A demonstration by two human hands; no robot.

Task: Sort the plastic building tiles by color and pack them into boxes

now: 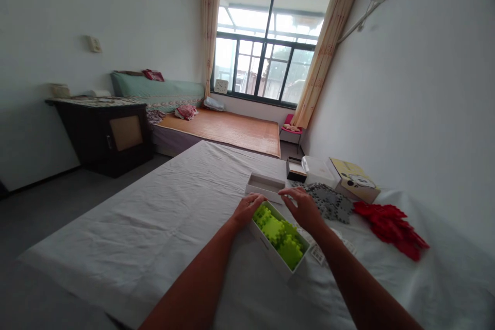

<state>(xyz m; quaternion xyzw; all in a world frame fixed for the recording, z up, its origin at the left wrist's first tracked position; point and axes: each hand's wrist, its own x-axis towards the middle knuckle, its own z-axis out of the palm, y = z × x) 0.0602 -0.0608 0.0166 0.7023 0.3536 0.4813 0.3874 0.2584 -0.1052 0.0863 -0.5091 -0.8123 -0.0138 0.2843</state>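
Observation:
A narrow white box point(274, 258) sits on the cloth-covered table, filled with bright green interlocking puzzle pieces point(273, 229) with toothed edges. My left hand point(247, 210) grips the box's far left corner, its fingers bent over the rim. On the other side, my right hand point(303, 210) is open, fingers reaching left and thumb apart; nothing shows in it. Its fingertips are near the box's far end and the shallow grey-white tray or lid point(266, 184) behind. Whether they touch either one, I cannot tell.
Grey puzzle pieces point(328, 201) and red ones point(392, 229) lie to the right. White pieces point(317, 255) are partly under my right forearm. Behind stand a black-edged box point(296, 169), a white container point(317, 169) and a yellow cartoon box point(356, 178), on the white cloth point(147, 216).

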